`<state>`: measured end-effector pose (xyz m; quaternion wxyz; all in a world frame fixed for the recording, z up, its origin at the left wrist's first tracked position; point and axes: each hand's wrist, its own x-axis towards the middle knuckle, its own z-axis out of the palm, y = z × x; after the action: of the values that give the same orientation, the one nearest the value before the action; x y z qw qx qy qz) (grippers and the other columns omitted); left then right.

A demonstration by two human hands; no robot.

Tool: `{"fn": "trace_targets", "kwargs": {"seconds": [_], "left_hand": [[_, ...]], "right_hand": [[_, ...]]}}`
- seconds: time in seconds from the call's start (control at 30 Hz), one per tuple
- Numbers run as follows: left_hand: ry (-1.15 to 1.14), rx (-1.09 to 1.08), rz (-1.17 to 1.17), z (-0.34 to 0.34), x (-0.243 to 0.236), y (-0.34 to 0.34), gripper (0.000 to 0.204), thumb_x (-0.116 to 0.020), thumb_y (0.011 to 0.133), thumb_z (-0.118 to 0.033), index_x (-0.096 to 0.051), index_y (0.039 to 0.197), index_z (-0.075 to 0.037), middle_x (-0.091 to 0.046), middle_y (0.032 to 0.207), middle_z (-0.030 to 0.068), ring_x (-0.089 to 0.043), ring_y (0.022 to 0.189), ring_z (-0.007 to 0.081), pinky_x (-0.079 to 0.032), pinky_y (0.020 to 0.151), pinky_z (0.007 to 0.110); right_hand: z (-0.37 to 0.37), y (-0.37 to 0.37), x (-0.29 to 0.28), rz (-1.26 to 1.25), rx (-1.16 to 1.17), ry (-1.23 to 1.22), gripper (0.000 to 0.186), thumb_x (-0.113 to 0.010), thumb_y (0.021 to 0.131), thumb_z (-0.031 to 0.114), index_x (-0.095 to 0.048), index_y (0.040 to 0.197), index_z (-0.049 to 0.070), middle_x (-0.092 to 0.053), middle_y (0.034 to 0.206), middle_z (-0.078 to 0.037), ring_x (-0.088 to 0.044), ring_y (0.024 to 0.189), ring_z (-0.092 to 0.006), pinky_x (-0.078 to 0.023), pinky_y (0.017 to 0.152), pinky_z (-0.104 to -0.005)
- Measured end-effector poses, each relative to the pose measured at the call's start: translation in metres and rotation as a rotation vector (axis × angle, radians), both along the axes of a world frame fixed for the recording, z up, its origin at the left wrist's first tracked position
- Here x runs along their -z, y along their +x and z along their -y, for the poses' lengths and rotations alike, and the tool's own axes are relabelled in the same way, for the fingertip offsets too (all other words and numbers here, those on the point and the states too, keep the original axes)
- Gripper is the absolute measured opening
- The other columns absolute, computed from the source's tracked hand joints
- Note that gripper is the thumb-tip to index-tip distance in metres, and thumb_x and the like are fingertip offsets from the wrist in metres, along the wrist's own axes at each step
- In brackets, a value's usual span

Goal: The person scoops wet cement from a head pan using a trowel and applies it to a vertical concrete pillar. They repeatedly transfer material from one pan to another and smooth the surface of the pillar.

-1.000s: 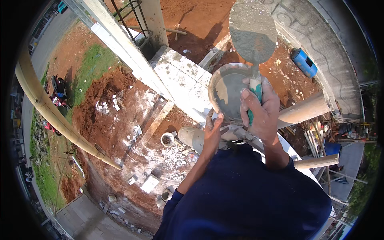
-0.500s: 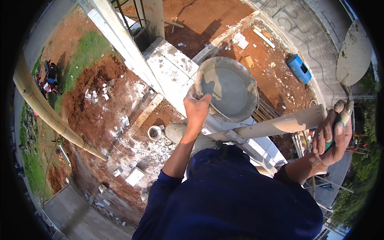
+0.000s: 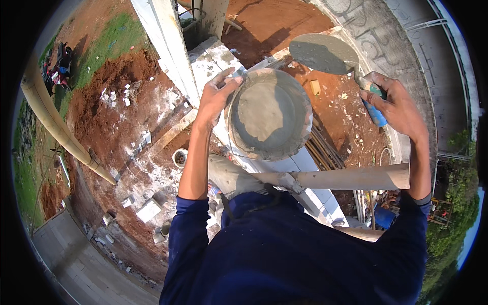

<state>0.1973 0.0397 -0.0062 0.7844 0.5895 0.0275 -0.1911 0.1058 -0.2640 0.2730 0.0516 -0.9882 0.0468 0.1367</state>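
My left hand is closed on the upper left rim of a round bucket holding wet grey mortar, with a lighter patch on its surface. My right hand grips the green handle of a trowel. The trowel's broad oval blade, smeared with grey, is held out in the air just beyond the bucket's upper right. Beneath the bucket show white blocks and a thick horizontal pole near my waist.
A white post rises at upper left, beside a concrete column. A curved bamboo pole spans the left side. Far below lie red dirt, rubble, bundled rods, a blue barrel behind my right hand and parked motorbikes.
The trowel went from upright above the bucket out to the far right, then back inward, now lying sideways. My left hand and the bucket rim it holds have shifted up and left in view.
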Motion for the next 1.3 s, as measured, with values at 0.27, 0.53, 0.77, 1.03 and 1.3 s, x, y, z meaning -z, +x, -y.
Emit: {"fn": "trace_targets", "kwargs": {"seconds": [0.27,0.53,0.77,1.03,1.3], "left_hand": [[-0.041,-0.566,-0.094,0.040,-0.002,-0.134,0.060,-0.068,0.105,-0.028,-0.051,0.148,0.011,-0.063,0.135,0.0172,-0.059,0.121,0.0203,-0.044,0.109,0.033],[0.124,-0.715,-0.102,0.052,0.007,-0.129,0.045,-0.063,0.109,-0.030,-0.070,0.130,0.009,-0.074,0.107,0.0071,-0.061,0.096,0.0096,-0.049,0.086,0.026],[0.088,-0.766,-0.045,0.055,0.011,-0.127,0.042,-0.062,0.109,-0.027,-0.070,0.130,0.009,-0.073,0.108,0.0066,-0.060,0.095,0.0088,-0.049,0.085,0.026],[0.084,-0.720,-0.042,0.048,0.011,-0.130,0.040,-0.057,0.111,-0.018,-0.062,0.139,0.012,-0.071,0.123,0.0127,-0.062,0.114,0.0140,-0.049,0.100,0.030],[0.071,-0.718,-0.035,0.048,0.018,-0.135,0.042,-0.057,0.111,-0.021,-0.063,0.138,0.010,-0.071,0.126,0.0150,-0.063,0.116,0.0173,-0.048,0.105,0.033]], "right_hand": [[-0.037,0.038,0.097,-0.042,-0.755,-0.509,0.035,-0.068,0.093,0.014,-0.053,0.121,-0.002,-0.068,0.101,-0.021,-0.073,0.083,-0.0363,-0.060,0.072,-0.0470],[-0.020,0.083,0.183,-0.482,-0.673,0.067,0.031,-0.068,0.092,0.012,-0.059,0.114,-0.007,-0.070,0.095,-0.021,-0.074,0.084,-0.0376,-0.060,0.077,-0.0477],[-0.014,0.053,0.204,-0.792,-0.311,0.477,0.026,-0.071,0.097,0.019,-0.064,0.103,-0.006,-0.063,0.071,-0.015,-0.067,0.066,-0.0203,-0.053,0.062,-0.0389],[0.002,0.040,0.184,-0.842,-0.014,0.724,0.025,-0.069,0.099,0.020,-0.062,0.101,-0.004,-0.054,0.068,0.001,-0.051,0.058,-0.0082,-0.041,0.050,-0.0302],[0.008,0.054,0.138,-0.801,0.058,0.650,0.021,-0.070,0.099,0.018,-0.067,0.103,-0.002,-0.053,0.067,0.003,-0.045,0.051,-0.0064,-0.034,0.045,-0.0274]]}}
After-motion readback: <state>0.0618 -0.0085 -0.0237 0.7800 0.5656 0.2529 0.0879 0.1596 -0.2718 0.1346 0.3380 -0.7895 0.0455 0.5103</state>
